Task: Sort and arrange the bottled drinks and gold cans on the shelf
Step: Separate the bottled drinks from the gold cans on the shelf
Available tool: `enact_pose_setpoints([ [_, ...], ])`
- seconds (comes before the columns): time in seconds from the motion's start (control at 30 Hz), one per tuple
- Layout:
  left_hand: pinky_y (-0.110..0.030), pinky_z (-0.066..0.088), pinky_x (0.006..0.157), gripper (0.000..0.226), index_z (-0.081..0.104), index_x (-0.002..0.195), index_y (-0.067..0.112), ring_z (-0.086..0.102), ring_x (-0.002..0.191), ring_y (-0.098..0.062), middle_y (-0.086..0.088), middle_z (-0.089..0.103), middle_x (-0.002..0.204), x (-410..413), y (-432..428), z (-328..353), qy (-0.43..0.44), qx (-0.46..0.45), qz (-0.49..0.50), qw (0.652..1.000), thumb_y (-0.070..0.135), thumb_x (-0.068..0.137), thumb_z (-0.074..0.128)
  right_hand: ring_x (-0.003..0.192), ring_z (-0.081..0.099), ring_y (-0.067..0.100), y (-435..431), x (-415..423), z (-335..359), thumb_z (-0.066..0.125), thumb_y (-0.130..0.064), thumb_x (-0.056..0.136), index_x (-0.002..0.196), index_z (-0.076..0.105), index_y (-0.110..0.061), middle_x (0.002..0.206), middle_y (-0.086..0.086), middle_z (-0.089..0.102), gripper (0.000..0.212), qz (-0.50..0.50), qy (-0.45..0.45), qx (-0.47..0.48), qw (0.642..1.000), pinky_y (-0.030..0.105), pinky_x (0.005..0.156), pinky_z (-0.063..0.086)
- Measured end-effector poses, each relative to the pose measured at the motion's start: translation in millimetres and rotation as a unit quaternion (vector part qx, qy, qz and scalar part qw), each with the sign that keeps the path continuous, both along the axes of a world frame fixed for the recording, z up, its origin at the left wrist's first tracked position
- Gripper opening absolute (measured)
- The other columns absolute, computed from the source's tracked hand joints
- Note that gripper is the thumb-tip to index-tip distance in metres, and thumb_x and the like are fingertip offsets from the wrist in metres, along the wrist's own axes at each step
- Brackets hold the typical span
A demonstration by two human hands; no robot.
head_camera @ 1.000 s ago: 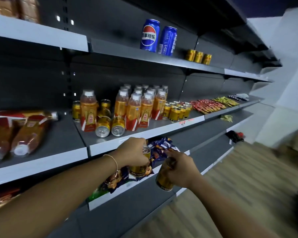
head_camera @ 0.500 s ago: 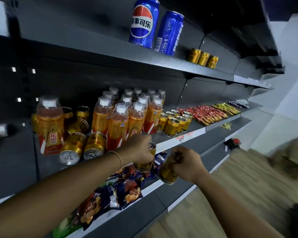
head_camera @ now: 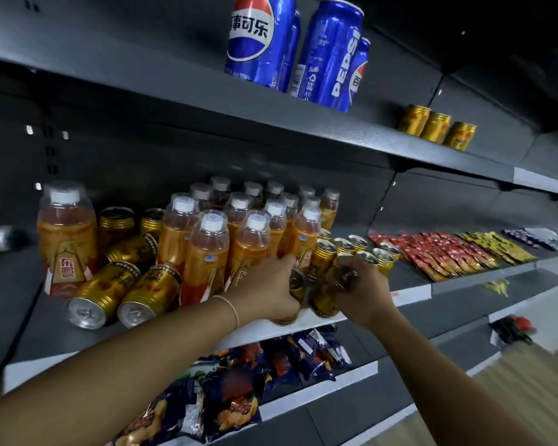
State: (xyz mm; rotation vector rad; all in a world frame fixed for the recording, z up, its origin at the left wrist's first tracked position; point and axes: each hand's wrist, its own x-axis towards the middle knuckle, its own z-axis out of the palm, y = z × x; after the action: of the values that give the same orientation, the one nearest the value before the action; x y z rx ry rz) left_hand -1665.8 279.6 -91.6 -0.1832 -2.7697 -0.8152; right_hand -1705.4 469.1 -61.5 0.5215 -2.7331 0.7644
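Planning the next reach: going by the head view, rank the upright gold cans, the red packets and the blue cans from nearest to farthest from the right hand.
1. Upright gold cans: middle shelf, just behind the right hand.
2. Red packets: same shelf, further to the right.
3. Blue cans: one shelf up, above and to the left.

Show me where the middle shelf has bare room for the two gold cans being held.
Bare shelf lies between the standing gold cans and the red sachets, and a wider patch left of the lone bottle. Crowded: the bottle block, the lying cans, and the front edge where the left hand and right hand each grip a gold can.
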Motion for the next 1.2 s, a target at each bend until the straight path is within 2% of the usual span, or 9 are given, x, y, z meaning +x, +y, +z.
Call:
enact_pose_setpoints([
  [0.1,-0.039,0.057,0.068,0.053,0.049,0.111,0.018,0.054,0.083,-0.017,0.001,0.053,0.094,-14.2,11.9,4.0,-0.010,0.009,0.045,0.999,0.024,0.063,0.068,0.072,0.059,0.013,7.6,-35.2,-2.4,0.076,-0.021,0.074,0.081,0.062,-0.024,0.079,-0.011,0.063,0.016,0.058,0.022,0.024,0.998,0.025,0.056,0.047],
  [0.23,-0.036,0.056,0.073,0.058,0.047,0.120,0.018,0.055,0.091,-0.020,-0.001,0.052,0.104,-28.8,26.4,0.9,-0.028,-0.001,0.101,0.995,0.021,0.067,0.068,0.069,0.053,-0.004,15.6,-70.4,-12.9,0.081,-0.027,0.073,0.077,0.051,-0.033,0.075,-0.023,0.054,0.030,0.112,0.008,0.018,0.993,0.013,0.051,0.033],
  [0.33,-0.027,0.047,0.070,0.062,0.045,0.124,0.017,0.054,0.097,-0.020,0.000,0.049,0.106,-36.0,35.0,-2.9,-0.028,0.003,0.143,0.989,0.026,0.069,0.071,0.079,0.053,-0.005,17.9,-91.2,-23.1,0.082,-0.027,0.071,0.087,0.052,-0.041,0.084,-0.031,0.052,0.037,0.153,-0.003,0.000,0.988,0.008,0.063,0.037],
  [0.43,-0.023,0.041,0.070,0.065,0.045,0.126,0.017,0.050,0.097,-0.017,-0.001,0.050,0.110,-41.7,41.7,-6.8,-0.022,0.002,0.177,0.984,0.032,0.070,0.075,0.112,0.057,0.013,15.8,-106.8,-29.8,0.080,-0.035,0.073,0.124,0.060,-0.029,0.122,-0.012,0.061,0.056,0.175,-0.012,0.048,0.983,0.028,0.093,0.050],
  [0.5,-0.023,0.041,0.072,0.064,0.045,0.124,0.018,0.051,0.099,-0.018,-0.001,0.051,0.112,-45.6,45.2,-10.0,-0.033,0.002,0.191,0.981,0.034,0.071,0.077,0.119,0.056,0.017,14.5,-112.7,-32.4,0.080,-0.040,0.074,0.137,0.052,-0.027,0.133,-0.006,0.057,0.070,0.179,-0.019,0.066,0.981,0.032,0.099,0.048],
  [0.77,-0.026,0.043,0.078,0.065,0.043,0.123,0.017,0.052,0.109,-0.024,-0.007,0.050,0.118,-62.5,56.4,-9.5,-0.090,-0.041,0.221,0.970,0.040,0.073,0.078,0.109,0.046,0.023,19.9,-130.5,-37.1,0.065,-0.061,0.076,0.104,0.063,-0.032,0.094,-0.009,0.065,0.040,0.205,0.090,0.153,0.963,0.034,0.087,0.040],
  [0.93,-0.035,0.048,0.090,0.072,0.040,0.134,0.017,0.052,0.114,-0.027,-0.007,0.045,0.129,-61.9,59.7,6.8,-0.174,-0.122,0.230,0.950,0.050,0.079,0.071,0.106,0.043,0.022,18.5,-142.1,-37.4,0.050,-0.069,0.084,0.100,0.063,-0.032,0.094,-0.009,0.065,0.042,0.234,0.088,0.175,0.952,0.035,0.087,0.037],
  [1.03,-0.034,0.049,0.078,0.048,0.051,0.115,0.017,0.053,0.097,-0.022,-0.002,0.049,0.108,-64.6,64.4,28.2,-0.182,-0.180,0.224,0.940,0.051,0.083,0.065,0.103,0.054,0.024,17.7,-147.1,-29.3,0.044,-0.062,0.093,0.098,0.067,-0.029,0.094,-0.004,0.068,0.041,0.256,0.069,0.137,0.954,0.038,0.093,0.044],
  [1.2,-0.032,0.049,0.063,0.007,0.055,0.093,0.012,0.056,0.084,-0.021,-0.006,0.057,0.098,-82.9,70.9,69.6,-0.050,-0.158,0.240,0.956,0.013,0.086,0.055,0.081,0.065,0.024,18.2,-165.9,-2.4,0.053,-0.031,0.097,0.090,0.071,-0.015,0.083,0.003,0.071,0.025,0.270,0.087,0.001,0.959,0.037,0.074,0.054],
])
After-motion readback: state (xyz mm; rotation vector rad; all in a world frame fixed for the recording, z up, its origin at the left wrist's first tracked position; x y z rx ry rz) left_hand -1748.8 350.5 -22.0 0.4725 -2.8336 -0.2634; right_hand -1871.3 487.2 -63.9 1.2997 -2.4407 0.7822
